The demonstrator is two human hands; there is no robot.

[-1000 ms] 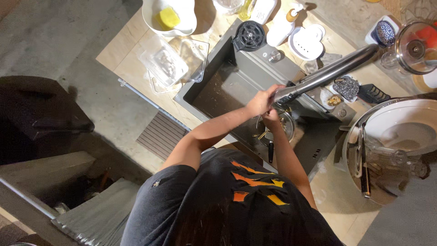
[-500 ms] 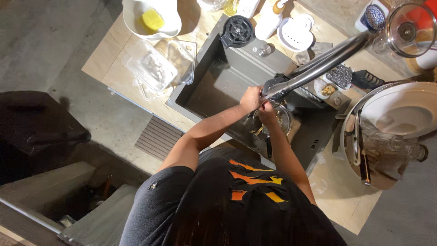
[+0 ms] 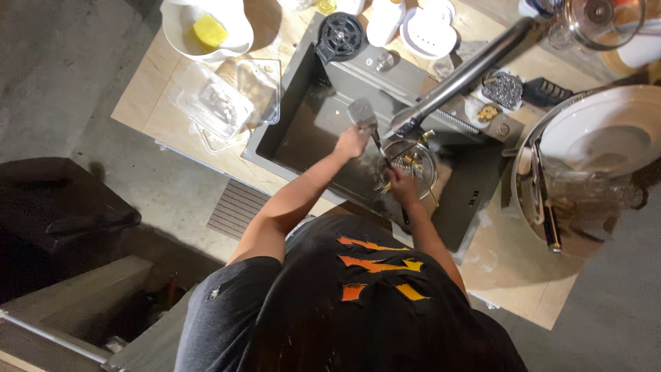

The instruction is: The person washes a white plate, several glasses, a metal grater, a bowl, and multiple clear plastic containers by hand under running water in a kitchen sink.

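Spatula (image 3: 363, 114) gripped by both hands over sink (image 3: 289, 131): left hand (image 3: 351, 142) near blade, right hand (image 3: 401, 187) closed round handle.

We wear a black short-sleeved shirt with orange and yellow flame-like marks; forearms and hands are bare.

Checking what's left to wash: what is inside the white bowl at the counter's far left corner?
The white bowl holds a yellow sponge-like block. What lies beneath that block cannot be seen.
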